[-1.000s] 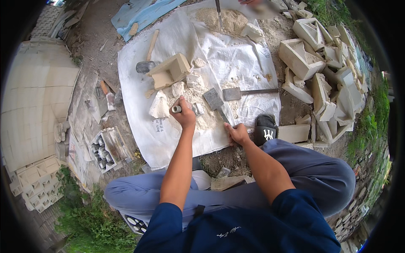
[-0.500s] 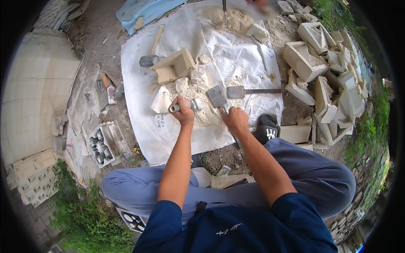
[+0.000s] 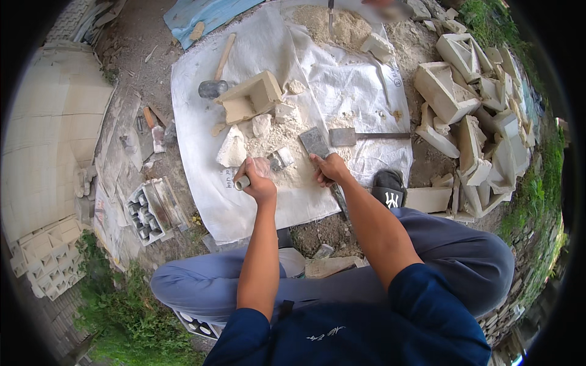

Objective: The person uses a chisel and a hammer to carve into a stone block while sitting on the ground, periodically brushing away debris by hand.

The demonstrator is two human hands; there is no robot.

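My left hand is closed round the pale tubular handle of a hammer. Its blurred metal head is over the crumbled white rubble. My right hand lies on the handle of a flat, square-headed metal tool, its fingers partly curled round it; the dark handle shows again below the hand. Just right of that head lies a second square-headed tool with a long dark shaft. Beyond my left hand are a pale chunk and a broken cream-coloured box-shaped block.
All this rests on a white woven sheet. A wooden-handled mallet lies at its far left. Broken hollow blocks are heaped on the right. Far off, another person's blurred hand is near a powder pile. A black slipper is close by.
My left hand has moved slightly left and nearer to me with the hammer. My right hand has slid a little left and nearer to me along the handle, its fingers looser than before.
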